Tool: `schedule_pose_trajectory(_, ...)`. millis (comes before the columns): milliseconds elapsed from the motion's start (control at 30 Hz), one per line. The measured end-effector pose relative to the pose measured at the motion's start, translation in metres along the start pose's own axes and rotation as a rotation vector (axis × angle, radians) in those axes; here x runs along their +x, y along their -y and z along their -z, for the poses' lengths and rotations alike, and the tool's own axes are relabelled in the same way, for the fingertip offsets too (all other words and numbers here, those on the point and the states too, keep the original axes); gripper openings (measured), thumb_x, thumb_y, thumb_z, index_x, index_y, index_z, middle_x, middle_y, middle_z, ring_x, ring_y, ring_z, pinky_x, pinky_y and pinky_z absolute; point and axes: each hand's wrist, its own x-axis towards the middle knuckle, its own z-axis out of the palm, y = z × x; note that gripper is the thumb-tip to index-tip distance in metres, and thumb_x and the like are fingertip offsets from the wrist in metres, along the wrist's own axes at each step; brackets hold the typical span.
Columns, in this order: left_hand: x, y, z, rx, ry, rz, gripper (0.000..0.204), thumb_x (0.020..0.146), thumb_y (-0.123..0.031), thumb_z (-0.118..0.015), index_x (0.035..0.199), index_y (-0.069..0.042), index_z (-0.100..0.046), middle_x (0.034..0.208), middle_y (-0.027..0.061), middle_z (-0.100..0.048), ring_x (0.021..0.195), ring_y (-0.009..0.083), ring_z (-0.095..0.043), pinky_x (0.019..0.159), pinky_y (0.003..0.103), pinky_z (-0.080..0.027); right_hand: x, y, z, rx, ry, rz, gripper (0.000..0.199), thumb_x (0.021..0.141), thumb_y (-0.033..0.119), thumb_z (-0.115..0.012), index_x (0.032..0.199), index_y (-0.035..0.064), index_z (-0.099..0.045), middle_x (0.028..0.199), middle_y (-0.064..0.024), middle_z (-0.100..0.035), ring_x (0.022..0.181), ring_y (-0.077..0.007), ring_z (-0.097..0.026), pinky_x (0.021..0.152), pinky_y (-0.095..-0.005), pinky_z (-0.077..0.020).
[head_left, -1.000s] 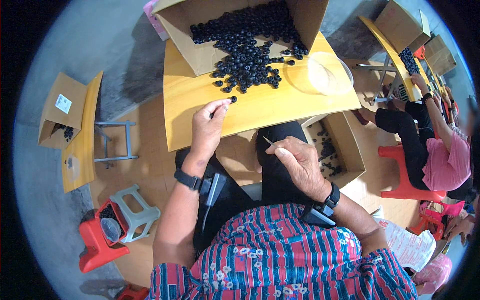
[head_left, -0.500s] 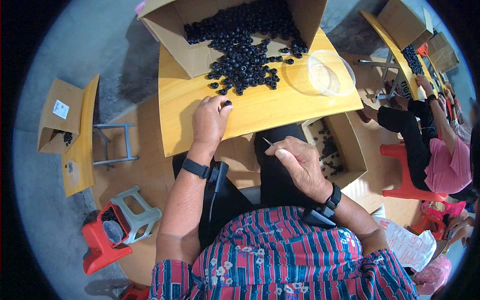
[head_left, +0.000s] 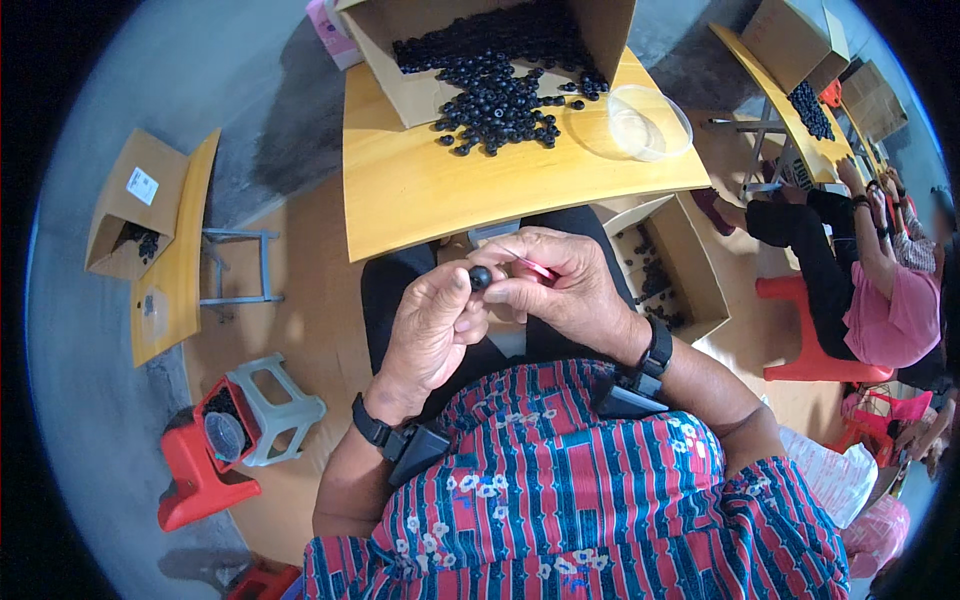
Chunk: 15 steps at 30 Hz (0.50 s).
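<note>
My left hand (head_left: 425,325) is closed, pinching a small round black part (head_left: 480,278) between thumb and fingers. Close beside it, my right hand (head_left: 580,290) grips a small thin tool with a pinkish-red handle (head_left: 537,268); its tip is near the black part, but contact cannot be made out. Both hands are together over my lap, just in front of the table edge. A pile of similar black parts (head_left: 495,105) spills out of a cardboard box (head_left: 378,62) onto the yellow table (head_left: 430,195).
A clear round plastic tub (head_left: 650,125) lies at the table's right. Below, right of my knees, an open carton (head_left: 690,265) holds scattered black parts. Red (head_left: 195,490) and grey-green stools (head_left: 275,410) stand left. Another person in pink (head_left: 890,315) sits at a table on the right.
My left hand has come back from the table with a black part to meet my right hand over my lap. My right hand has moved up and inward with the tool.
</note>
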Motion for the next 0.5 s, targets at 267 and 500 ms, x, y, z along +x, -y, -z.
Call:
schedule_pose_trajectory(267,-0.02,0.009,-0.013,-0.059,0.005,-0.099,0.033,0.094,-0.034,-0.057,0.109,-0.005,-0.062,0.082,-0.0044,-0.054,0.06,-0.0007,-0.036,0.051,0.013,-0.031,-0.006,0.026,-0.01,-0.107,0.044,0.039,0.027,0.078,0.014,-0.075,0.104,0.0068,-0.068,0.074,-0.0008,-0.06,0.066,-0.008,-0.054,0.062,-0.0226,-0.0456)
schedule_pose_trajectory(500,-0.026,0.004,-0.018,-0.063,0.034,-0.078,0.031,0.095,-0.032,-0.057,0.112,-0.006,-0.06,0.081,-0.0045,-0.053,0.06,-0.0001,-0.036,0.051,0.013,-0.031,-0.004,0.042,-0.006,-0.373,0.027,0.181,0.031,0.074,0.019,-0.079,0.101,0.0073,-0.068,0.08,-0.0054,-0.066,0.075,-0.0147,-0.063,0.068,-0.0276,-0.0497)
